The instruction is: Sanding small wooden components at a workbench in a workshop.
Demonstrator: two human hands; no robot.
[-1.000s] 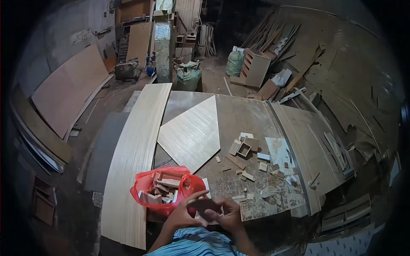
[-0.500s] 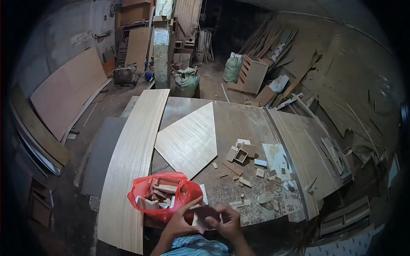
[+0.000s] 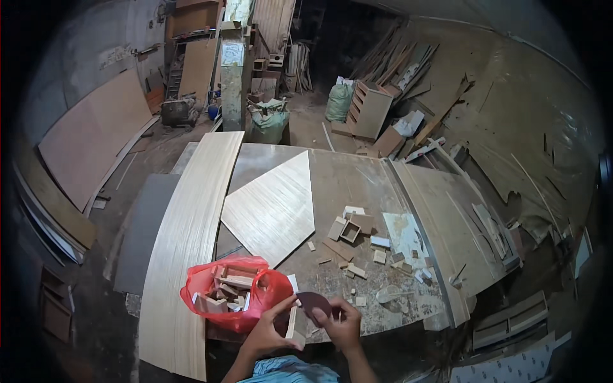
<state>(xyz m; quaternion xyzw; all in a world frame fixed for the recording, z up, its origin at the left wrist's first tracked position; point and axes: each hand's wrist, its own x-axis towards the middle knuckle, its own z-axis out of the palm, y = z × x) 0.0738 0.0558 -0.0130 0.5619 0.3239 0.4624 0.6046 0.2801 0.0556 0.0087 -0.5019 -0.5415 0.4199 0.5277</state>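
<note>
Honestly, we look mid-job: left hand (image 3: 263, 336), fingers half spread, grips a wooden block (image 3: 296, 328) at six o'clock; right hand (image 3: 343, 328) pinches a dark disc (image 3: 313, 301). Red bag (image 3: 273, 296) at seven, loose offcuts (image 3: 356, 272) around five: done or left, we can't tell.

Lower centre: left grip (image 3: 268, 330) holds pale wood block (image 3: 297, 324), right grip (image 3: 343, 324) pinches dark brown curved-edged sheet (image 3: 313, 301) | left of lower centre: red plastic bag (image 3: 272, 299) carries wood offcuts (image 3: 236, 281) | centre: pale angular board (image 3: 271, 210) lies on surface (image 3: 345, 172) | left: long pale plank (image 3: 188, 236) stretches alongside | upper centre: green sack (image 3: 269, 127) stands near pillar (image 3: 233, 83)
</note>
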